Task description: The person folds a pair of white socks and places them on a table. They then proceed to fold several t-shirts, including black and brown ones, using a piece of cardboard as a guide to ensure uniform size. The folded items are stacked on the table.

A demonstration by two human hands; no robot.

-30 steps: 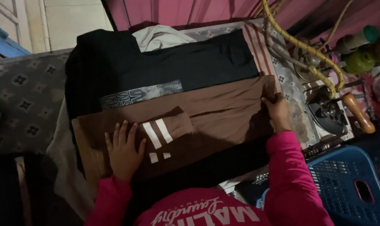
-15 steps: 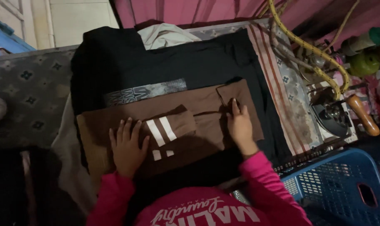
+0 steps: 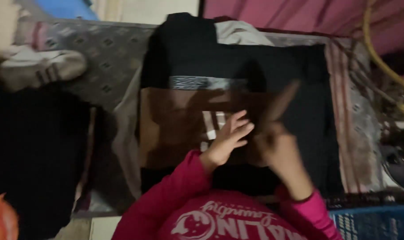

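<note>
A brown garment (image 3: 175, 124) with white stripes lies partly folded on top of a black garment (image 3: 255, 62). My left hand (image 3: 226, 140) rests flat on the brown cloth near the white stripes, fingers spread. Just to its right, my right hand (image 3: 280, 151) is blurred with motion and grips the brown garment's right end, a flap of which stands up from the hand. Both arms wear pink sleeves.
The clothes lie on a patterned grey mat (image 3: 104, 58) with a striped cloth (image 3: 344, 111) at the right. A white shoe (image 3: 42, 66) sits at the upper left. A blue basket (image 3: 375, 222) is at the lower right, a yellow hose (image 3: 380, 58) at the upper right.
My right hand has carried the brown garment's right end leftward, folding it over until it meets my left hand. The view has shifted, bringing the shoe into sight.
</note>
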